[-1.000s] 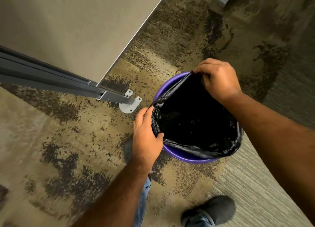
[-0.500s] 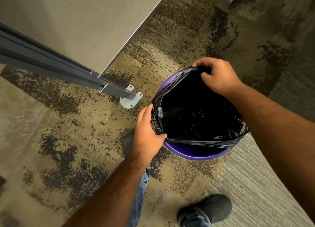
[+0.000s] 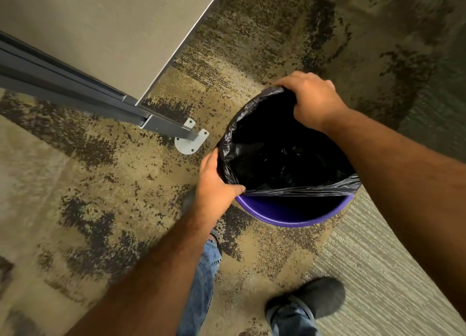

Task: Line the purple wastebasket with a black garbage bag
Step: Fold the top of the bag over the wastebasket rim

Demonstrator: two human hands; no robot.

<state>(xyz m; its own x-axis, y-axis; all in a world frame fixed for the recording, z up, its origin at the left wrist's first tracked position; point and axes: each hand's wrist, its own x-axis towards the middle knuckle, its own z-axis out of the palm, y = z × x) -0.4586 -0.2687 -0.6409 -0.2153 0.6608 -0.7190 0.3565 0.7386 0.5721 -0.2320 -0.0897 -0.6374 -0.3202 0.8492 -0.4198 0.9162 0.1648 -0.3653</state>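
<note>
Mottled brown-and-tan carpet (image 3: 106, 184) runs under everything, with a beige partition panel (image 3: 100, 33) and its grey metal foot bracket (image 3: 190, 142) off to my left and my dark shoe (image 3: 312, 301) below. Just past that bracket stands the purple wastebasket (image 3: 292, 216), and the black garbage bag (image 3: 282, 164) sits inside it with its mouth spread wide. A second ago the far and left rim of the basket was bare purple — now the bag's edge is folded over it from the far side round to the left, and my hands have drawn further apart to get it there. My right hand (image 3: 314, 99) is clamped on the bag's edge at the far rim, fingers curled over the plastic and pressing it down. My left hand (image 3: 216, 181) is closed on the edge at the near-left rim, thumb inside, fingers outside. What remains, by my reckoning, is the near side: the bag's edge stretches there as a straight taut line across the opening, and a crescent of purple interior shows bare beneath it. So I judge the job about half done — the next pull has to carry that edge toward me and over the near rim without dragging the far side loose.
</note>
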